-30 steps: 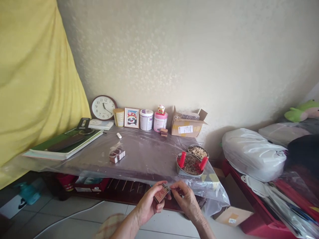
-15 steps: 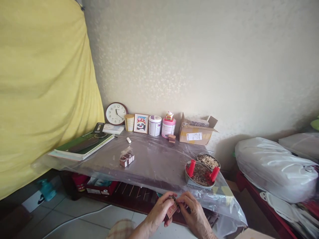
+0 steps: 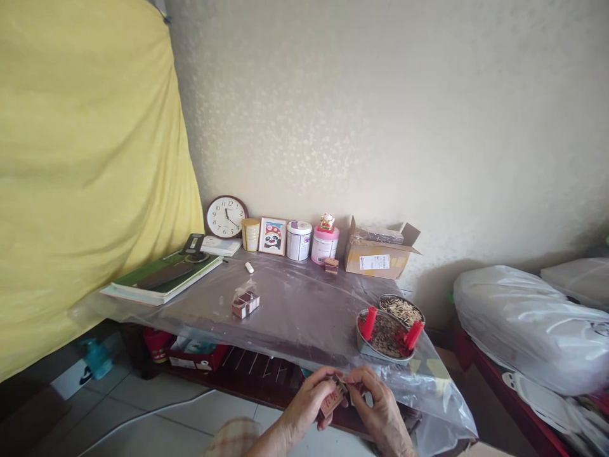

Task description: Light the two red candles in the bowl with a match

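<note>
My left hand (image 3: 309,397) is closed around a small matchbox (image 3: 332,401) with red print on its face, held low in front of the table's near edge. At the box's upper end, the thumb and fingers of my right hand (image 3: 378,403) are pinched together. What lies between them is too small to make out. Beyond my hands stands a tin (image 3: 365,348) of dark grains, with two red candles (image 3: 368,324) upright or leaning in it. Behind it is a second tin filled with pale matchsticks (image 3: 402,311).
A plastic-covered table (image 3: 295,298) bears a plastic-wrapped pack of small boxes (image 3: 246,304), a white eraser-like piece (image 3: 249,267), books (image 3: 164,279), a clock (image 3: 227,216), canisters (image 3: 299,241) and a cardboard box (image 3: 375,257). White bags (image 3: 518,324) lie at the right.
My right hand's fingers have shifted slightly at the box's end, and the box is turned a little. The whole view has moved slightly, so the table's things appear further right.
</note>
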Motion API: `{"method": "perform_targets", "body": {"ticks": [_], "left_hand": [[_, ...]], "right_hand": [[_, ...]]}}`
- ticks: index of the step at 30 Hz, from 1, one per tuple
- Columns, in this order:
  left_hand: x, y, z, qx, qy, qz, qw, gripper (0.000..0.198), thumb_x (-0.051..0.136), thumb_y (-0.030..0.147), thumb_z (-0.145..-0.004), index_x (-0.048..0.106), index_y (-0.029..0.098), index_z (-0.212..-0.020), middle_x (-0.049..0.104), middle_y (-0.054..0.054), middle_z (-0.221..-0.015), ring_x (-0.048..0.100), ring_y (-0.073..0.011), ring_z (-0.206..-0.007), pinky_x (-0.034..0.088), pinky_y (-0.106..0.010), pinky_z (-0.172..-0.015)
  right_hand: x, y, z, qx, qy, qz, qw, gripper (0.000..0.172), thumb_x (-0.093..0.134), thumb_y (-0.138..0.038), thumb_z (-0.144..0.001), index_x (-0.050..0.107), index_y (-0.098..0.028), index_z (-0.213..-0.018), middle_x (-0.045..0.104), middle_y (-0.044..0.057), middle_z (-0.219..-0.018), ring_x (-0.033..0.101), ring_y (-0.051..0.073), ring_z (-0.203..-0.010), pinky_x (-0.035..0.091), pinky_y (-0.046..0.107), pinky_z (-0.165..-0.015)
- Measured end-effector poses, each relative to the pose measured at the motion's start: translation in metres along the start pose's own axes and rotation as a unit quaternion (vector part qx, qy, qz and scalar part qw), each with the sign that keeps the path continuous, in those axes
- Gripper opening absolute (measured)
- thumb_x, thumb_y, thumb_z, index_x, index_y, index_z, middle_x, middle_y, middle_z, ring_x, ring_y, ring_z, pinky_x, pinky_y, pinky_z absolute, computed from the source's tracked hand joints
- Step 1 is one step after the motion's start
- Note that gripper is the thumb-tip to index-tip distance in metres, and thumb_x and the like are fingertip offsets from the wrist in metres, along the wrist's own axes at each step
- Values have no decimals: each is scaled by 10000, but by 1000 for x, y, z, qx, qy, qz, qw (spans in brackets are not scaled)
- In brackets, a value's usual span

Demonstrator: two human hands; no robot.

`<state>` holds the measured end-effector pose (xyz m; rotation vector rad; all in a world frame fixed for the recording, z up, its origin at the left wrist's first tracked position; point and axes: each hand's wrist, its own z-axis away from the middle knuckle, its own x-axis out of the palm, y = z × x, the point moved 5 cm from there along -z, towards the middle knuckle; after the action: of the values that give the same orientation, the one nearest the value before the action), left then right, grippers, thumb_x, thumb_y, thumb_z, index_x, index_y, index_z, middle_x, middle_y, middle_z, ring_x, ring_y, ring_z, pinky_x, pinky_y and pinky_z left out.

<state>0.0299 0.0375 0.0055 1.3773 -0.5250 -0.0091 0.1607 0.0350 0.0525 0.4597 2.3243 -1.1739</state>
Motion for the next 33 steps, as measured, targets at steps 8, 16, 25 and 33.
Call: {"method": "perform_targets", "body": {"ticks": [8, 16, 25, 33], "left_hand": [[0, -1, 3, 8, -2, -36, 999, 254, 479, 331, -834, 606, 175, -989, 594, 48, -562, 387, -55, -313, 253, -197, -308], [-2, 2, 5, 18, -12, -25, 999, 265, 467, 335, -850, 590, 177, -1024, 663, 11, -683, 421, -62, -363, 300, -212, -356], [1, 7, 7, 32, -4, -3, 999, 228, 510, 317, -814, 617, 163, -944, 510, 72, -509, 418, -87, -377, 306, -232, -385], [2, 7, 8, 44, 4, 61, 997, 213, 494, 283, -808, 645, 164, -899, 544, 44, -560, 440, -91, -435, 295, -237, -419]], "right_hand": [[4, -12, 0, -1, -39, -6, 999, 146, 508, -230, -906, 617, -208, -811, 623, 27, -793, 617, 158, -702, 499, 257, -663], [-1, -12, -1, 7, -10, -26, 1000, 139, 529, -255, -904, 626, -206, -816, 617, 17, -771, 590, 149, -676, 482, 246, -649], [3, -12, 0, 2, -26, -25, 999, 127, 527, -227, -901, 626, -212, -822, 622, 20, -798, 599, 153, -729, 476, 247, -690], [5, -6, 2, 60, 5, -127, 990, 136, 634, -327, -845, 675, -209, -790, 641, 6, -752, 613, 146, -691, 492, 234, -670]]}}
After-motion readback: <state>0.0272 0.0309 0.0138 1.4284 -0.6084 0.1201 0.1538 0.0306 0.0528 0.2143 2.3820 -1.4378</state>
